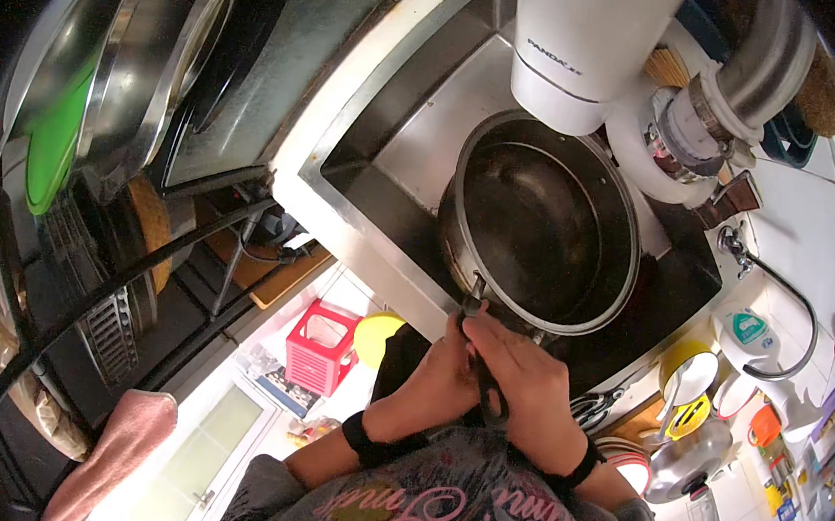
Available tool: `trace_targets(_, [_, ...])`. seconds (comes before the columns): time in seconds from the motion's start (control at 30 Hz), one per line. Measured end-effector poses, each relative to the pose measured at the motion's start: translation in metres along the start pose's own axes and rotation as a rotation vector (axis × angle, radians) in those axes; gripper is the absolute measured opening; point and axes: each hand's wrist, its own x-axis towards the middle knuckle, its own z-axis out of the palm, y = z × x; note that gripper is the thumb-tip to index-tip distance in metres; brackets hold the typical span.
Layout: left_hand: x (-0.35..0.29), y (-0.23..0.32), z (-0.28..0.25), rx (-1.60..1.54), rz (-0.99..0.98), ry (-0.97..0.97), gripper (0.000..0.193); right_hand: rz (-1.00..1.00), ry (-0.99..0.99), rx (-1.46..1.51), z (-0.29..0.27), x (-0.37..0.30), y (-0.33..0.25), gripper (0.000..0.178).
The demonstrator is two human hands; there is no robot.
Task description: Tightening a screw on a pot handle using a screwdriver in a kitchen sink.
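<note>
A deep, dark frying pan (541, 227) with a bright metal rim sits over the steel sink (404, 144). Its inside is dark and bears brownish marks, and I see no food in it. The black handle (493, 393) points back toward me. My left hand (439, 375) is closed around the handle from the left. From the other side my right hand (529, 387) wraps the same handle, its fingers close to the left ones. The handle's looped end sticks out below both hands, while its middle is hidden by them. Black bands circle both wrists.
A white cylinder-shaped appliance (573, 50) hangs over the pan's far edge, beside a ribbed metal pipe (768, 68). To the right are a curved faucet (812, 319) and a white bottle (754, 338). A rack at left holds a green board (55, 140). A red plastic stool (320, 352) stands below.
</note>
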Motion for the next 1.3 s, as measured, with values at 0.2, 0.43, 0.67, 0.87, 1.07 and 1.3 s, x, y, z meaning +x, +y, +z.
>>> trace_targets(0.2, [0.002, 0.007, -0.002, -0.048, -0.049, -0.027, 0.074, -0.012, 0.003, -0.06, 0.0, 0.006, 0.001, 0.045])
trace_targets(0.43, [0.005, 0.015, -0.005, -0.128, -0.147, -0.021, 0.075, 0.014, 0.028, -0.001, 0.0, 0.005, -0.005, 0.062])
trace_targets(0.67, [0.001, 0.01, -0.007, 0.024, -0.012, -0.047, 0.078, 0.03, -0.045, -0.013, -0.002, 0.003, -0.013, 0.047])
trace_targets(0.87, [0.001, 0.009, -0.008, -0.032, -0.054, -0.069, 0.08, 0.026, 0.008, 0.059, -0.001, 0.002, -0.009, 0.065])
trace_targets(1.07, [0.001, 0.005, -0.006, 0.145, 0.172, 0.028, 0.064, 0.02, 0.006, 0.058, 0.002, 0.003, -0.011, 0.065])
trace_targets(1.3, [0.001, 0.011, -0.007, 0.156, 0.298, 0.046, 0.061, 0.021, 0.004, -0.004, 0.004, 0.003, -0.009, 0.051])
